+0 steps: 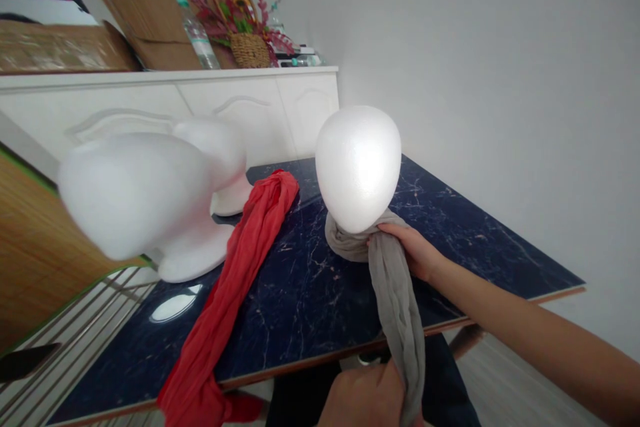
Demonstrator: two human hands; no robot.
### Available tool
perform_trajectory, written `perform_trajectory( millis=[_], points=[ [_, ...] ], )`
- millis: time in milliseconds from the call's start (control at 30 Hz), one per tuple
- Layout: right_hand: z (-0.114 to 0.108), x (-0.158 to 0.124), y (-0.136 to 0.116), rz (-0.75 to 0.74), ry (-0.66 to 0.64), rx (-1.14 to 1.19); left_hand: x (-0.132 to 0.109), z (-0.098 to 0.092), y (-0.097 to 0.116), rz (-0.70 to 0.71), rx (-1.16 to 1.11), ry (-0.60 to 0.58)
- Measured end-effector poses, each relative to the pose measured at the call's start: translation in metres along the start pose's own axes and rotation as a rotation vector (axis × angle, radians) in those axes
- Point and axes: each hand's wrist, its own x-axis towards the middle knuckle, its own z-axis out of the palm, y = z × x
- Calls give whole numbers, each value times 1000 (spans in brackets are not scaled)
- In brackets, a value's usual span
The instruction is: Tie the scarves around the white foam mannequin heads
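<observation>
Across a dark navy marble-veined tabletop (300, 300), a crinkled grey scarf (397, 300) circles the base of a white polystyrene foam head (358, 169); the right hand (405, 250) has its fingers pressed together against the gathered cloth; the left hand (361, 397) closes around the hanging length, fingers bunched; a crumpled red scarf (227, 293) lies apart.

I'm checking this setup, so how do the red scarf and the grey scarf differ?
The red scarf is vivid red; the grey scarf is muted grey. The red scarf lies loose across the dark marble-patterned table and over its edge, while the grey scarf loops around the base of a foam head. One hand and another hold the grey scarf, neither touching the red scarf. Both are long, crumpled fabric.
</observation>
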Motion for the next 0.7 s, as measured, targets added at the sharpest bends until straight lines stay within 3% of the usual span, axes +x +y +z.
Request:
perform_trajectory(
  millis=[233, 333, 433, 567, 633, 700],
  points=[
    [-4, 10, -7, 52, 56, -29, 15, 17, -4, -124, 153, -135],
    [-8, 12, -13, 69, 64, -112, 22, 27, -14, -82, 135, -59],
    [-18, 13, -25, 118, 1, -228, 18, 24, -18, -69, 101, 1],
    [-40, 7, -46, 163, -192, -543, -8, -9, -15, -47, 187, 26],
    [-53, 0, -53, 136, -225, -724, -21, -35, -18, -21, 140, 126],
    [-64, -8, -56, 30, -151, -860, -27, -64, -26, 17, 33, 289]
  ],
)
